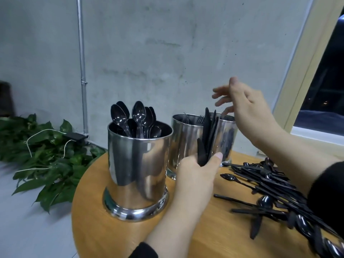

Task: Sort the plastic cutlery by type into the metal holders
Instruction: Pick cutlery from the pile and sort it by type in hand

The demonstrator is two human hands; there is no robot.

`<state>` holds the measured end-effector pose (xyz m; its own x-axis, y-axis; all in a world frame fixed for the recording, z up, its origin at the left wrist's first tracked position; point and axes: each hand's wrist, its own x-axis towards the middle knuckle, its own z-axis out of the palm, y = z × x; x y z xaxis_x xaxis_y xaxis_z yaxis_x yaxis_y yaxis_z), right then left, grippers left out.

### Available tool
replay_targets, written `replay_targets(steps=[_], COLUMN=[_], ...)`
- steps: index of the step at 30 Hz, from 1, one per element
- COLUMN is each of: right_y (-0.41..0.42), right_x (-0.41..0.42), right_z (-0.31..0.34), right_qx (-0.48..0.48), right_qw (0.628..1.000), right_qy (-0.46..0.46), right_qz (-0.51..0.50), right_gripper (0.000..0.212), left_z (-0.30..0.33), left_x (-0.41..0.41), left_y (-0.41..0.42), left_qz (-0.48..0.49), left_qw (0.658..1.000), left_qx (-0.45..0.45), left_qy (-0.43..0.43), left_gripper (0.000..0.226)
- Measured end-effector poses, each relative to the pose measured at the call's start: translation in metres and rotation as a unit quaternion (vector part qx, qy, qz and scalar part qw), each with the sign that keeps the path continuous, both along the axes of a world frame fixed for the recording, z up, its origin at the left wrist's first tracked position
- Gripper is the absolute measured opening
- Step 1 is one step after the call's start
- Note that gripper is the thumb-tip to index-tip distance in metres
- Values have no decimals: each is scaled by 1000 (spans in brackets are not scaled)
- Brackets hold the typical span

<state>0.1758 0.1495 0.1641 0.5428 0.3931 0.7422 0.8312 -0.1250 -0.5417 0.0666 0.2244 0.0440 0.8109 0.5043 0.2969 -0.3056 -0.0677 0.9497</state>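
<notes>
At the far left, leaves (46, 157) and a white cable (29, 142) are seen on the floor below a concrete wall, with a pipe (81, 62) running down it. A round wooden table (89, 211) carries the work. On its left part stands the near holder (137, 170), in which a cluster of black spoons (138, 116) is stood bowl-up. No other type can be made out in it, so the spoon share appears to be well begun.

Just beside that holder, the left hand (195, 175) is closed round a bundle of knives (207, 135), gripped at the lower end and held upright in front of the second holder (186, 138). These knives have not yet been placed in any holder. Fork tines (200, 119) are seen inside the second holder, near its rim.

Above and to the right of that holder, the right hand (247, 107) is raised with fingers spread and nothing held; it is open.

At the right of the table a large pile (275, 194) of mixed black cutlery lies unsorted. A third holder cannot be seen. By this showing, a good part of the task is judged to remain: the pile is still large, and the knives are still in hand.
</notes>
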Motion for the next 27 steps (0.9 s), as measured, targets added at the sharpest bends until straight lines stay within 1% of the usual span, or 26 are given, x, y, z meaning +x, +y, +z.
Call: replay_targets(steps=[2, 4, 6, 9, 10, 11, 12, 13, 15, 16, 17, 18, 20, 21, 23, 25, 27], right_y=[-11, -16, -19, -27, -30, -32, -33, -36, -41, -45, -50, -56, -64, -66, -68, -68, -70], right_x=[-18, -25, -30, -37, -39, -40, -40, -40, -41, -42, -41, -42, -46, -49, -51, -51, -51], right_z=[-9, -22, -38, -59, -64, -66, -67, -67, -63, -61, -60, -61, -64, -66, -67, -67, -65], right_qx=[-43, -97, -148, -258, -282, -278, -245, -195, -116, -109, -129, -165, -235, -249, -236, -214, -206], right_qw=[996, 993, 987, 964, 957, 958, 967, 978, 991, 990, 985, 976, 953, 947, 952, 961, 962], right_qy=[19, 20, 14, 11, 3, -3, 0, 19, 67, 88, 112, 141, 189, 200, 193, 176, 180], right_qz=[71, 68, 59, 69, 71, 73, 73, 68, 17, -15, -30, -22, 19, 31, 28, 14, 15], right_gripper=[51, 51, 51, 54, 53, 49, 45, 41, 37, 37, 37, 37, 43, 43, 39, 41, 44], left_z=[-1, -2, -5, -8, -10, -11, -12, -12, -11, -9, -8, -8, -6, -5, -4, 0, 2], left_x=[-1, -3, -4, -7, -9, -11, -12, -12, -11, -10, -9, -9, -8, -7, -5, -5, -5], left_y=[-3, -6, -7, -9, -10, -10, -11, -12, -13, -13, -13, -13, -14, -15, -18, -23, -27], left_qz=[-17, -24, -27, -44, -54, -61, -66, -66, -49, -40, -36, -37, -41, -46, -52, -47, -48], left_qw=[1000, 998, 997, 994, 992, 991, 990, 991, 993, 993, 993, 993, 989, 986, 978, 968, 965], left_qx=[17, 31, 39, 35, 33, 34, 34, 32, 24, 27, 35, 51, 98, 121, 162, 210, 225], left_qy=[15, 40, 64, 95, 107, 115, 118, 115, 109, 108, 105, 102, 101, 105, 117, 129, 126], left_gripper=[47, 48, 43, 20, 20, 22, 24, 30, 44, 47, 47, 45, 41, 37, 25, 13, 7])
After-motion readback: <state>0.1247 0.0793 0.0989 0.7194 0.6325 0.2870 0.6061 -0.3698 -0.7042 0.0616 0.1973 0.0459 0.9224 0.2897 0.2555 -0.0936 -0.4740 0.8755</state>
